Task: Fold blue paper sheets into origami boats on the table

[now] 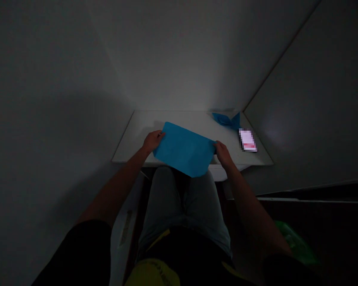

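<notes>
A sheet of bright blue paper is held above the white desk, tilted, with its near corner hanging over the desk's front edge. My left hand pinches its left edge, and my right hand grips its right edge. Beyond the sheet, a folded piece of the same blue paper lies at the back right of the white desk.
A pale card or printed slip, pixelated, lies near the desk's right side. Grey walls close in on the left, right and back. My knees sit below the front edge, with a green object on the floor at lower right.
</notes>
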Demonstrator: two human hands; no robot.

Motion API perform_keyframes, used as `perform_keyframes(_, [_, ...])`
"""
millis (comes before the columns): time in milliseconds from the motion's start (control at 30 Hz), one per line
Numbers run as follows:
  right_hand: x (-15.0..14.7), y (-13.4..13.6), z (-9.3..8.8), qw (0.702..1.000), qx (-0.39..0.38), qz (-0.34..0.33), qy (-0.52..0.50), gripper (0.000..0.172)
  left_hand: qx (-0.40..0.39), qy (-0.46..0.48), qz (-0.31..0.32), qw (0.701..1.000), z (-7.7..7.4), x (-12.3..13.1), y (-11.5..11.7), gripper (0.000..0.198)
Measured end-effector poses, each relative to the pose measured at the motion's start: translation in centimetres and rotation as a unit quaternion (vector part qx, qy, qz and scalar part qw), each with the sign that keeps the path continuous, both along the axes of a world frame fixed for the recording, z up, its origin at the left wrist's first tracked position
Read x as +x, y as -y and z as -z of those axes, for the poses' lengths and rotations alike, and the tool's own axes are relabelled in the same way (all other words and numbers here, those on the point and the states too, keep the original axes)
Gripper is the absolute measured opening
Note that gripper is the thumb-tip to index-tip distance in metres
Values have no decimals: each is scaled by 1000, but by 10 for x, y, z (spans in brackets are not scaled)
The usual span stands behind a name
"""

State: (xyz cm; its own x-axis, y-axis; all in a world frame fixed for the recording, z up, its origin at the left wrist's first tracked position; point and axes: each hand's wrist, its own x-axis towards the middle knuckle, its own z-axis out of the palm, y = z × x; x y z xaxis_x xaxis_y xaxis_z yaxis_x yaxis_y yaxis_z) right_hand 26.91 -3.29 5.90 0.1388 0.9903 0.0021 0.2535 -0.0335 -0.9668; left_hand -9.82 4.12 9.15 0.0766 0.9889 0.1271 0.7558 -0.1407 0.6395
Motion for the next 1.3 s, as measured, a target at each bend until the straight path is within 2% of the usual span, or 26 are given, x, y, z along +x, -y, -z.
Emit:
perform_keyframes(100, [-6, -6, 10, 998, 3, -2, 67, 39, 44, -80, -39, 995, -11, 5, -15, 28])
perform_keyframes(200, [-18, -10, 23, 994, 4, 45, 98, 33, 120, -135, -49, 982, -10, 33, -11, 43])
perform_keyframes(300, [-27, -13, 37, 987, 7, 75, 141, 23, 122, -129, -2, 984, 15, 71, 9, 52])
perform_keyframes(367, [-27, -12, 46, 979, 18, 80, 189, 17, 95, -104, -1, 990, 40, 91, 24, 64])
perform_keyframes(433, [-22, -10, 51, 966, 40, 90, 239, 14, 62, -96, -18, 993, 64, 99, 35, 76])
perform_keyframes(500, [-17, -6, 51, 952, 72, 98, 281, 19, 46, -101, -16, 994, 80, 97, 40, 84])
perform_keyframes(600, [-16, 0, 42, 934, 111, 43, 337, 37, 38, -123, 22, 991, 88, 80, 35, 90])
perform_keyframes(700, [-27, 4, 36, 909, 139, -96, 381, 44, 10, -160, 50, 986, 84, 57, 25, 92])
perform_keyframes(833, [-46, 8, 40, 860, 172, -249, 410, 43, -7, -206, 58, 977, 75, 24, 12, 81])
perform_keyframes(900, [-55, 11, 44, 829, 191, -293, 436, 49, -5, -227, 56, 972, 73, 10, 7, 78])
perform_keyframes(1000, [-74, 13, 46, 798, 218, -315, 465, 56, 1, -254, 39, 966, 70, 0, 2, 72])
perform_keyframes(1133, [-102, 13, 44, 798, 228, -312, 462, 64, -2, -257, 10, 966, 70, 8, 6, 62])
perform_keyframes(1233, [-111, 12, 42, 814, 229, -312, 432, 69, -6, -243, -8, 970, 74, 13, 15, 65])
perform_keyframes(1300, [-106, 11, 41, 832, 225, -301, 407, 66, 8, -238, -15, 971, 77, 6, 20, 72])
